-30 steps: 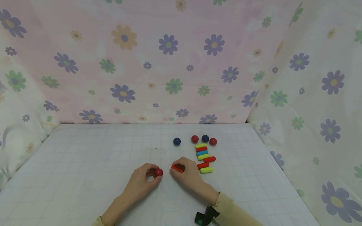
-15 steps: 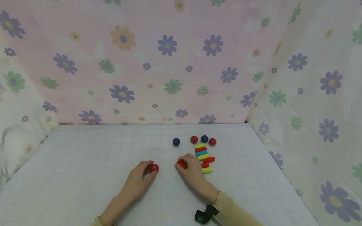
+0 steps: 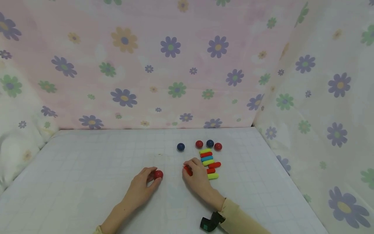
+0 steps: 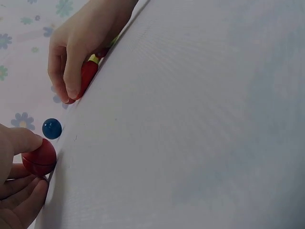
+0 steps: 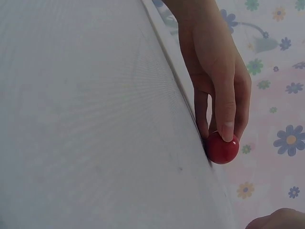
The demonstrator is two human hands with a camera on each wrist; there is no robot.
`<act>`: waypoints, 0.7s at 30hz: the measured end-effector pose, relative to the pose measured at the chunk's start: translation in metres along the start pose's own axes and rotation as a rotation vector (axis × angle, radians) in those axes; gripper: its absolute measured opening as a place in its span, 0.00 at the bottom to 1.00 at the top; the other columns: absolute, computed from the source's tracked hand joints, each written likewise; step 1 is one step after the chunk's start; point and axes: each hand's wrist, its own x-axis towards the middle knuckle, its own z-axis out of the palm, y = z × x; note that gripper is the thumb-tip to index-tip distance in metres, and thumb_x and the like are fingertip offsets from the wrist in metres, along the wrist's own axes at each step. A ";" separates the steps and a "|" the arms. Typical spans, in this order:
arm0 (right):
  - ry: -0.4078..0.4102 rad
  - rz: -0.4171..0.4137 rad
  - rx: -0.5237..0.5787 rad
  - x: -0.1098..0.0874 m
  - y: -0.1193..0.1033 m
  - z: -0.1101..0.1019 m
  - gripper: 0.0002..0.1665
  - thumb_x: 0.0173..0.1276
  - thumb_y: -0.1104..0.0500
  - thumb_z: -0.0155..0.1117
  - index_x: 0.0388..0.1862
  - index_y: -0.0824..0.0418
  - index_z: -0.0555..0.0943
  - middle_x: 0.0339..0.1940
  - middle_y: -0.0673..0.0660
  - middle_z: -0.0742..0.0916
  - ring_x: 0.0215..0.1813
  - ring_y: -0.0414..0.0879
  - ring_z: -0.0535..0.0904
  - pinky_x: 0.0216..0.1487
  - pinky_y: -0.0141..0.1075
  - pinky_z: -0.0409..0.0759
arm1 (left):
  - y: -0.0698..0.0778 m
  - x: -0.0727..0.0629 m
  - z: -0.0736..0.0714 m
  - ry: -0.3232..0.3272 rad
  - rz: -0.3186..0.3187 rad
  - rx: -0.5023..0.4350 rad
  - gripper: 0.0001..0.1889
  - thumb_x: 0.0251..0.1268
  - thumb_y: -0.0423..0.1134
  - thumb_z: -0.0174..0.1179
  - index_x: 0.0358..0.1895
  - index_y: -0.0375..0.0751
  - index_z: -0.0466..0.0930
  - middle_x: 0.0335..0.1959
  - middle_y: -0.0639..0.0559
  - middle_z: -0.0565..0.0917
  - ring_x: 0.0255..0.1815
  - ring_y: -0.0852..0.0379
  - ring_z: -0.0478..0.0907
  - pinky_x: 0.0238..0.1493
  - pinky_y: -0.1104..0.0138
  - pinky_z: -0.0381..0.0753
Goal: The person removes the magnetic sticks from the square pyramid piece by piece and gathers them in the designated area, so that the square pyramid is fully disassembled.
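Between thumb and fingers, my left hand [image 3: 142,186] holds a shiny red ball [image 3: 158,175] at the table surface, left of centre in the head view. The left wrist view shows the thumb on top of that red ball [image 4: 40,157]. My right hand [image 3: 199,180] pinches a short red stick [image 3: 188,170] with rounded ends, low over the table. In the left wrist view the red stick [image 4: 87,76] slants down from the fingers. Part of it is hidden behind the fingers in the head view. A gap of bare table separates the two hands.
Beyond the right hand lies a column of yellow, red and blue sticks [image 3: 207,159]. Behind them sit red and dark blue balls, with one dark blue ball [image 3: 180,147] farther left. A black strapped device [image 3: 211,222] is at the right cuff. Flowered cloth [image 3: 152,65] encloses the table.
The left hand has shifted slightly left and away from me with the red ball. The right hand has moved right and a little farther back, still gripping the red stick.
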 end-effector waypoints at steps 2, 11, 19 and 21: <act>0.015 -0.018 0.002 0.001 0.000 0.001 0.10 0.64 0.64 0.69 0.44 0.60 0.85 0.40 0.51 0.81 0.44 0.42 0.76 0.44 0.32 0.83 | 0.000 0.000 -0.001 0.003 -0.001 -0.001 0.22 0.66 0.40 0.67 0.61 0.37 0.78 0.50 0.50 0.81 0.50 0.57 0.83 0.54 0.64 0.84; 0.105 -0.112 -0.006 0.001 -0.001 0.000 0.11 0.64 0.63 0.70 0.46 0.59 0.85 0.45 0.51 0.82 0.50 0.44 0.76 0.49 0.38 0.82 | -0.002 0.001 -0.001 -0.008 -0.021 0.001 0.23 0.66 0.42 0.67 0.61 0.39 0.77 0.50 0.52 0.81 0.50 0.58 0.82 0.55 0.64 0.84; 0.084 -0.081 -0.002 0.007 -0.010 -0.023 0.14 0.68 0.57 0.69 0.50 0.60 0.84 0.49 0.52 0.83 0.54 0.49 0.77 0.56 0.47 0.80 | -0.001 -0.001 -0.002 -0.026 -0.041 -0.013 0.24 0.66 0.43 0.67 0.62 0.39 0.77 0.50 0.51 0.81 0.52 0.58 0.82 0.55 0.64 0.83; 0.074 -0.057 -0.012 0.007 -0.010 -0.033 0.15 0.68 0.57 0.69 0.51 0.60 0.83 0.50 0.52 0.83 0.55 0.50 0.77 0.59 0.50 0.78 | 0.001 -0.002 -0.005 -0.022 -0.045 -0.016 0.24 0.66 0.44 0.66 0.63 0.40 0.77 0.51 0.52 0.82 0.52 0.58 0.82 0.56 0.64 0.83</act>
